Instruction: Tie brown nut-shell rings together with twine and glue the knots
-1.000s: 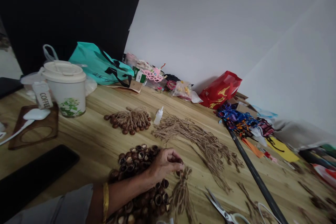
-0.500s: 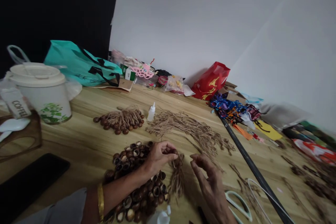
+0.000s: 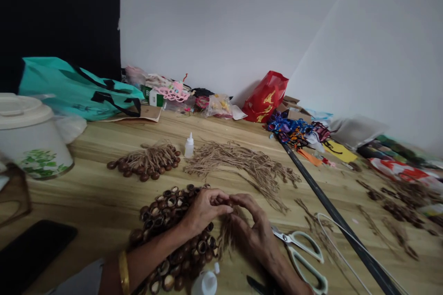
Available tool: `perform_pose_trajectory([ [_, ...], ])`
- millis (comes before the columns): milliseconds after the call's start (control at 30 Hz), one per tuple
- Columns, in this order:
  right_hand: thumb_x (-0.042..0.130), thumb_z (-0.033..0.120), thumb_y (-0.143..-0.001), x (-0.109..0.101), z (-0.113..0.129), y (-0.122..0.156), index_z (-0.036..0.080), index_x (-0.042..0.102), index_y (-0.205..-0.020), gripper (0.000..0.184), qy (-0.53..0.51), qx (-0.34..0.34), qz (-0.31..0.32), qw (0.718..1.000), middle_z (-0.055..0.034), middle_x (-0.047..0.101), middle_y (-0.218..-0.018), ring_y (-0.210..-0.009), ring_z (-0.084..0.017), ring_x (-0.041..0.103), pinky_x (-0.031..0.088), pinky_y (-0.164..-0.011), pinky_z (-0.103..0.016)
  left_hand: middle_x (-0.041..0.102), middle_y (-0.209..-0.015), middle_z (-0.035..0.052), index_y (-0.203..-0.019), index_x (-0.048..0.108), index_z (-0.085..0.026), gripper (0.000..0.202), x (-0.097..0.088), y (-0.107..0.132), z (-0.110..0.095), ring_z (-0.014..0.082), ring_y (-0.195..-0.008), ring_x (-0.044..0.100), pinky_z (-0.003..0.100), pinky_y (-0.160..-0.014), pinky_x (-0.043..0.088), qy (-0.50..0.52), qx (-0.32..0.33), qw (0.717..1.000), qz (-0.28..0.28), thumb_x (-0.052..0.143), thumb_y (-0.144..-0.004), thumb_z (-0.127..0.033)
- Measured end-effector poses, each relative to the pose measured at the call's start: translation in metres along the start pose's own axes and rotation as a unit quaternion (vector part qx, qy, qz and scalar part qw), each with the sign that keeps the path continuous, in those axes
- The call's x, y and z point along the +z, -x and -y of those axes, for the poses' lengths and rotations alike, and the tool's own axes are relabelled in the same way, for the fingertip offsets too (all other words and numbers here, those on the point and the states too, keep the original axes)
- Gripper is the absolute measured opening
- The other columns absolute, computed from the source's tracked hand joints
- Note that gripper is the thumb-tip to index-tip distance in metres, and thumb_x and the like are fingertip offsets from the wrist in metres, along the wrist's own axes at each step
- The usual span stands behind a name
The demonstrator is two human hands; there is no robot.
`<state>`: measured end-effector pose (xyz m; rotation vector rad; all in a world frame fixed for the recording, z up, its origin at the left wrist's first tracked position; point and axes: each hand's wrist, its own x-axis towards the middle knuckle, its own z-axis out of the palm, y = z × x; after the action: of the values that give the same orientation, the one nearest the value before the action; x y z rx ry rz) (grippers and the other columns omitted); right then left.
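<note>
Twine [image 3: 226, 238] trails below the left hand [image 3: 205, 210] pinching it; right hand's [image 3: 259, 231] grip unclear.

1. Saw a pale, plain wall [image 3: 207, 18] rising at the back.
2. Met a second pale wall [image 3: 387, 46] at right, beyond a faint slanting line [image 3: 318, 27].
3. Found a flat black surface [image 3: 58, 9] at upper left, ending in a nearly upright edge.
4. Noted a wooden table [image 3: 97, 203] with streaky grain, crossed diagonally at right by a dark strip [image 3: 323, 198].
5. Had dim, fairly even light, with a soft shadow [image 3: 240, 97] low on the plain wall.
</note>
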<state>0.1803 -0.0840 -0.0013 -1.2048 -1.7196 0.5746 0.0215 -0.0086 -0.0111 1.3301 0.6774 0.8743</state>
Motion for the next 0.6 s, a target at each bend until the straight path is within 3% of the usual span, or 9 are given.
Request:
perform_pose_trajectory([
  [133,0.06,0.024,-0.087,0.0011,-0.0035,-0.0001,0.024,0.063,-0.108,0.022,0.004,-0.006,-0.01,1.0,-0.0073,0.065,-0.104,-0.098,-0.021,0.062,0.05,-0.087,-0.032,0.07,-0.067,0.0032,-0.072,0.073,-0.013,0.022,0.0011,-0.0004,-0.0042,0.0172,-0.065,0.061,0.026,-0.064,0.045,0.005,-0.024,1.0,-0.009,0.08,-0.055,-0.024],
  [300,0.06,0.024,-0.086,0.0032,-0.0036,0.0001,0.022,0.066,-0.099,0.014,0.011,-0.016,-0.038,0.999,-0.0064,0.066,-0.097,-0.091,-0.02,0.062,0.05,-0.083,-0.031,0.069,-0.065,0.0018,-0.071,0.073,-0.013,0.021,0.0008,0.0003,-0.0058,0.0157,-0.062,0.06,0.025,-0.062,0.045,0.014,-0.028,0.999,0.019,0.079,-0.057,-0.027],
  [600,0.062,0.024,-0.085,0.0036,-0.0043,-0.0001,0.021,0.065,-0.099,0.015,0.007,-0.006,-0.034,0.999,-0.0061,0.065,-0.095,-0.089,-0.019,0.063,0.051,-0.08,-0.03,0.067,-0.065,0.0005,-0.075,0.071,-0.013,0.022,0.0009,0.0012,-0.0053,0.0126,-0.059,0.056,0.023,-0.058,0.043,0.025,-0.04,0.999,0.01,0.076,-0.063,-0.031],
])
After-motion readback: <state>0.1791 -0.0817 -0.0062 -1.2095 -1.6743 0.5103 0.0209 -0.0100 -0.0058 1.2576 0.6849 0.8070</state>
